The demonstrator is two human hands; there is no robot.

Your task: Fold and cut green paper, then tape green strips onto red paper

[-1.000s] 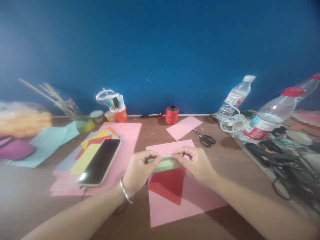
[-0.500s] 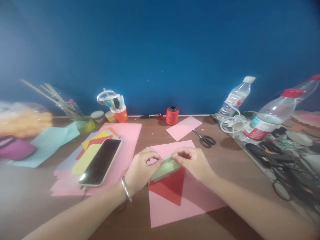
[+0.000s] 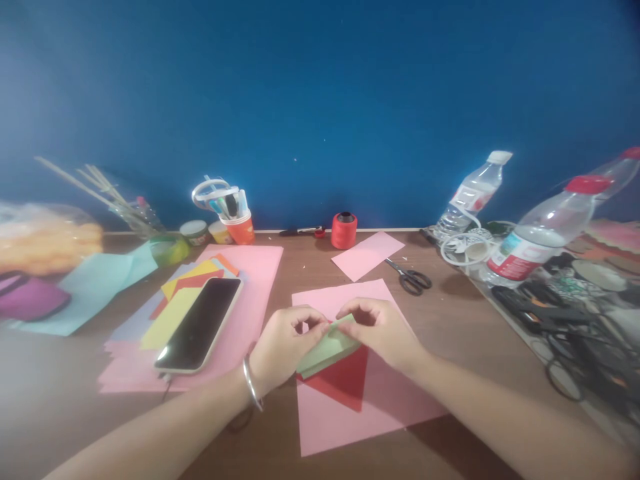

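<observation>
I can read no brand name anywhere around me: the red-capped bottle [image 3: 540, 233] has a red, white and blue label [image 3: 520, 255] whose lettering is too blurred to make out, the white-capped bottle [image 3: 473, 190] has a label just as soft, and the phone [image 3: 200, 323] shows only a dark screen with a glare at its near corner. Another red-capped bottle [image 3: 620, 175] is cut off by the right edge, the purple item [image 3: 33, 298] by the left, and the dark heap of tools and cords [image 3: 590, 347] on the right smears together. My own fingers hide the upper edge of the green paper [image 3: 327, 350], which seems to be folded double, though I can't be sure in this blur. My left grip [image 3: 283, 343] pinches it near the top, thumb against fingers, and my right grip [image 3: 385, 330] pinches the same edge just beside, the two thumbs nearly meeting. The green paper slants down toward my left, in front of and below my fingertips, over the red paper [image 3: 347, 383], which lies on the pink sheet [image 3: 350, 427] on the tabletop [image 3: 453, 320]. The scissors [image 3: 414, 282] lie beyond my right grip, blades toward the small pink slip [image 3: 367, 255].
</observation>
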